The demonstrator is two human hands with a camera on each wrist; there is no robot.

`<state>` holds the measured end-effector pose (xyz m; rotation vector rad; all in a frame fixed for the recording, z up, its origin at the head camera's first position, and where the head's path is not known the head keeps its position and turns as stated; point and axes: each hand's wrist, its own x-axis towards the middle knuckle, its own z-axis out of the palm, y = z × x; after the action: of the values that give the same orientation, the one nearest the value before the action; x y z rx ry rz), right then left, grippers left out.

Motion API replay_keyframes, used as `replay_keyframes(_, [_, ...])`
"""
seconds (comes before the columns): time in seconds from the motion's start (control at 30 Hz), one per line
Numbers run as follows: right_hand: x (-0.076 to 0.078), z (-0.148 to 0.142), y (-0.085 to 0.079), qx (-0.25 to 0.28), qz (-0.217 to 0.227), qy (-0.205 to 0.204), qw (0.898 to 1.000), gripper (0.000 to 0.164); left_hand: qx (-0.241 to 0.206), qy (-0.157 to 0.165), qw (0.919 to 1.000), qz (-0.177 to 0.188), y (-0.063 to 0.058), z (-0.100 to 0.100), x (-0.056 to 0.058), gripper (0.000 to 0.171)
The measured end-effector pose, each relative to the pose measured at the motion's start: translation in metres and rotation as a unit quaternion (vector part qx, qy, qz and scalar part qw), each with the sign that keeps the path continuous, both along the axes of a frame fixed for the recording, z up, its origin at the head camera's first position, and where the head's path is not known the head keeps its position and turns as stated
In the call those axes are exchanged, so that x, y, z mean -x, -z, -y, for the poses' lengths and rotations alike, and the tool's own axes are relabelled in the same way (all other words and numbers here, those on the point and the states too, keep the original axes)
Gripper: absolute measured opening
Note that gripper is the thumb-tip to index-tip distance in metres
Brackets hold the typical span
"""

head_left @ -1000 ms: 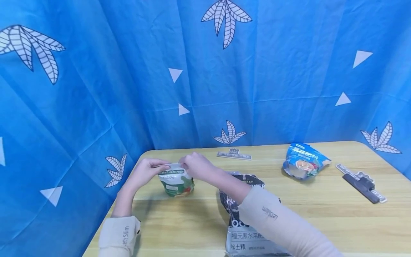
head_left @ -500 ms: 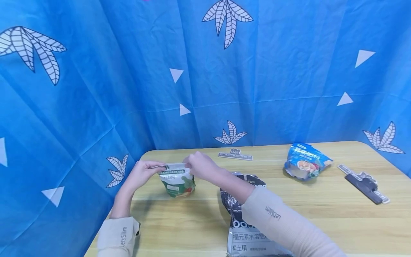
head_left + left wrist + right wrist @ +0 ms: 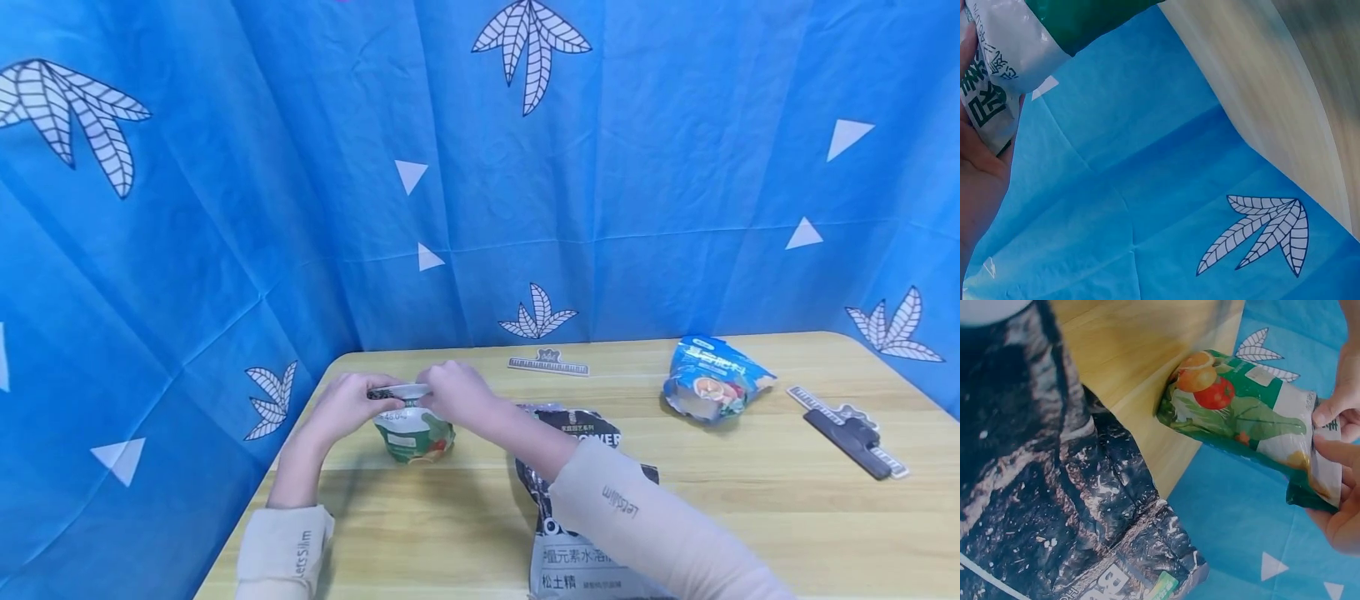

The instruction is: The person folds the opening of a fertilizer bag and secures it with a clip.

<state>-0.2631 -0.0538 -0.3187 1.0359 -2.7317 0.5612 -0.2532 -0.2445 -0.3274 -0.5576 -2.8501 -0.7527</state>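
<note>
A small green and white pouch [image 3: 414, 439] with printed fruit and vegetables stands at the table's left side. My left hand [image 3: 345, 407] grips the left end of its top edge, thumb in front and fingers behind. At the other end of that edge, my right hand [image 3: 457, 392] pinches the pouch. The top band is folded over between the two hands. In the right wrist view, both thumbs press on the white upper part of the pouch [image 3: 1241, 419]. The left wrist view shows the left hand [image 3: 982, 187] around the pouch's white lettered end [image 3: 1013, 50].
A large black and grey bag [image 3: 573, 557] lies under my right forearm, partly hidden by the sleeve. A blue pouch [image 3: 708, 379] rests at the back right. Near it lies a black-and-white clip [image 3: 847, 437]; another clip [image 3: 549, 364] sits at the back edge. Blue curtain surrounds the table.
The pouch's top edge has been folded down, covering part of the upper print. My left hand has moved right and curled further over the top.
</note>
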Motion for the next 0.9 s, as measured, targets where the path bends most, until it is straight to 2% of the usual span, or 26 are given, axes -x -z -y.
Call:
replay_keyframes(0.2, [-0.0009,0.0025,-0.0016,0.010,-0.012,0.023,1.000,0.008,-0.008,-0.003,0.9999,0.007,0.0004,0.0007,0.0023,0.016])
replay_keyframes(0.43, [-0.0009,0.0046,0.0001,0.029,-0.018,0.030,0.999,0.007,-0.021,-0.004,0.9997,0.013,0.0014,0.0025,0.0026,0.011])
replay_keyframes(0.63, [0.0005,0.0080,0.0041,0.035,-0.021,0.037,0.998,0.006,-0.015,-0.004,0.9999,0.004,0.0029,0.0051,0.0023,0.009])
replay_keyframes(0.9, [0.0009,0.0060,0.0017,0.022,-0.015,0.046,0.999,0.008,-0.009,0.006,0.9998,-0.014,0.0035,0.0023,0.0064,0.010])
